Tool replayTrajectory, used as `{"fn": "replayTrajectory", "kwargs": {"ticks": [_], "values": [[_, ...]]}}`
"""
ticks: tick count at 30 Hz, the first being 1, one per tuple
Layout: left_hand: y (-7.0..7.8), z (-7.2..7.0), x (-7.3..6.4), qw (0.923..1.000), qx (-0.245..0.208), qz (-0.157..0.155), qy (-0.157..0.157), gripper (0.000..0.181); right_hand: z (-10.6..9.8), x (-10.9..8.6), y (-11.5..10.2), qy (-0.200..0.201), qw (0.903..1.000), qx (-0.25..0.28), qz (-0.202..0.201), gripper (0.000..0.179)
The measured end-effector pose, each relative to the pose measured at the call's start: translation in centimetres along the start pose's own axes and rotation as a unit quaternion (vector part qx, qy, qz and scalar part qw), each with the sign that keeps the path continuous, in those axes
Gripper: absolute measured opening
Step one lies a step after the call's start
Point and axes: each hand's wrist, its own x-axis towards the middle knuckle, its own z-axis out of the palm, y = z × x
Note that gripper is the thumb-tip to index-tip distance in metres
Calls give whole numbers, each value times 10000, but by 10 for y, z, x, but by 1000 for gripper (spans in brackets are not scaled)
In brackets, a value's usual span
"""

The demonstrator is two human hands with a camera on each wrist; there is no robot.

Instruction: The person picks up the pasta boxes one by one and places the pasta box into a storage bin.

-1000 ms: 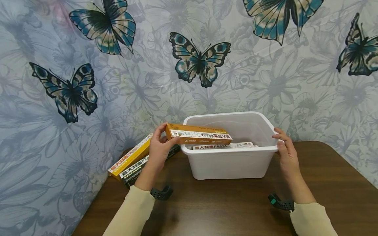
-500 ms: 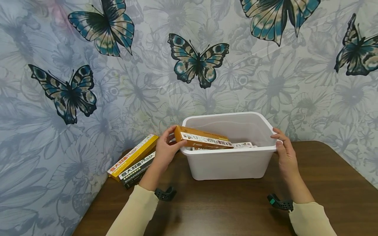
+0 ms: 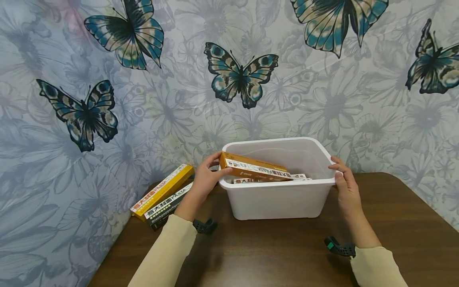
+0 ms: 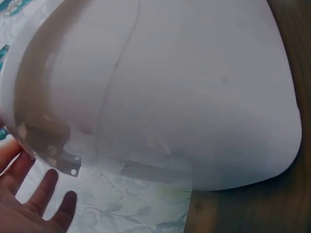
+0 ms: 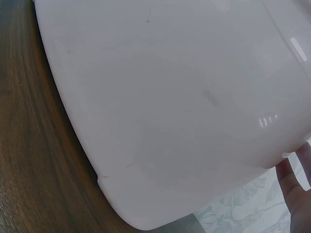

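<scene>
My left hand (image 3: 205, 180) pinches the left end of an orange pasta box (image 3: 256, 167) at the left rim of a white plastic bin (image 3: 279, 201). The box slants down to the right, its far end inside the bin. Below it, another pasta box (image 3: 245, 181) with a white label shows partly; the front wall hides the rest. On the right, my right hand (image 3: 347, 191) holds the bin's rim, thumb in front. In the left wrist view, the left hand's fingers (image 4: 65, 208) are spread beside the bin; the orange box is out of sight there.
A yellow pasta box (image 3: 163, 189) and a black one (image 3: 170, 204) lie side by side on the wooden table (image 3: 272, 251), left of the bin. Behind the table stands a wall covering (image 3: 172, 91) with butterflies. A dark band (image 3: 205, 226) is on each wrist.
My left hand has moved right, carrying the orange box further into the bin, and its right end has dipped lower. The right hand stays on the rim.
</scene>
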Motion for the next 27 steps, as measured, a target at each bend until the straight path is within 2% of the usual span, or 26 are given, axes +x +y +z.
{"fn": "replayTrajectory", "kwargs": {"ticks": [7, 15, 20, 27], "values": [[4, 5, 13, 9976, 554, -159, -395, 73, 1, -2, 2, 5, 10000, 99, -9, 30], [9, 4, 23, 9927, 855, -192, -830, 76, 2, -1, 3, -38, 9997, 228, -68, 30], [13, 4, 28, 9900, 1037, -156, -945, 75, 0, -1, 2, -44, 9998, 180, -51, 31], [15, 5, 30, 9877, 1294, -191, -854, 68, 0, 0, -1, -26, 10000, 56, -19, 32]]}}
